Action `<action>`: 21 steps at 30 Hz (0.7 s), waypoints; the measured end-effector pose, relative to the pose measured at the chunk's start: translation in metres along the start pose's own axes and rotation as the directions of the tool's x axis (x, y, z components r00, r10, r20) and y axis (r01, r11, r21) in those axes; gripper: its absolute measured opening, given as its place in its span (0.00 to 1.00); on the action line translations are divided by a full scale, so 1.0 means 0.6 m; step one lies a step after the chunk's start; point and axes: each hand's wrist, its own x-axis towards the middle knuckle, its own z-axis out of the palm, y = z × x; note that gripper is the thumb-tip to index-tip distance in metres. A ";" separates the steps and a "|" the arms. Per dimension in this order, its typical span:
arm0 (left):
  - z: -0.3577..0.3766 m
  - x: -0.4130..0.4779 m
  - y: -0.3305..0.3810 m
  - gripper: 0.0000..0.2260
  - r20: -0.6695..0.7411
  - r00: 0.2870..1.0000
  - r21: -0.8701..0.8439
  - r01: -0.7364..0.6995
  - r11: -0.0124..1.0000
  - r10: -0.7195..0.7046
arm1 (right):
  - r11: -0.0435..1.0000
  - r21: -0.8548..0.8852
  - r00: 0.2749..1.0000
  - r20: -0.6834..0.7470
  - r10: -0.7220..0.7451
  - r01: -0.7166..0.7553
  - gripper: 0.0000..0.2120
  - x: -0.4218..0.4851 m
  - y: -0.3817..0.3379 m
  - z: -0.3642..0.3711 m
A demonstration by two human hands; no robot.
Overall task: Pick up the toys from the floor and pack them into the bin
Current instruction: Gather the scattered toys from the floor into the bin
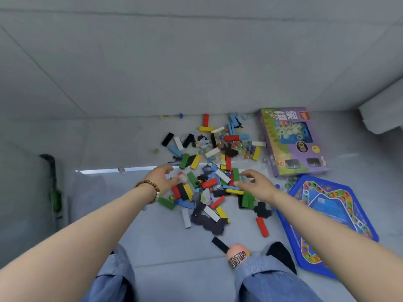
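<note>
Head view: the toys, a pile of coloured blocks (pixel 209 183) mixed with marbles (pixel 246 151), lie scattered on the grey floor (pixel 152 240). A purple game box (pixel 292 140) and a blue game board (pixel 327 214) lie just beside them. The left hand (pixel 162 178) and right hand (pixel 257 184) hover apart over the pile, fingers loosely spread, gripping nothing.

The blocks (pixel 209 183) are red, yellow, green, blue, black and white on a pale grey floor (pixel 163 240). The box (pixel 292 144) is purple; the board (pixel 327 205) blue with a many-coloured ringed track. The bracelet (pixel 150 188) is brown-beaded, the jeans (pixel 261 277) blue.
</note>
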 end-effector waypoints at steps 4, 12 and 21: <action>0.044 0.036 0.010 0.21 -0.083 0.995 -0.100 -0.067 0.993 0.059 | 0.999 0.035 0.992 -0.128 -0.002 0.006 0.24 0.046 0.021 0.035; 0.077 0.054 0.030 0.15 -0.233 0.972 -0.355 -0.125 0.927 0.042 | 0.995 -0.047 0.946 -0.309 -0.101 0.091 0.24 0.077 -0.004 0.103; 0.108 0.061 0.021 0.11 -0.130 0.989 -0.381 -0.113 0.917 0.068 | 0.987 0.062 0.926 -0.360 -0.115 0.146 0.12 0.088 0.005 0.110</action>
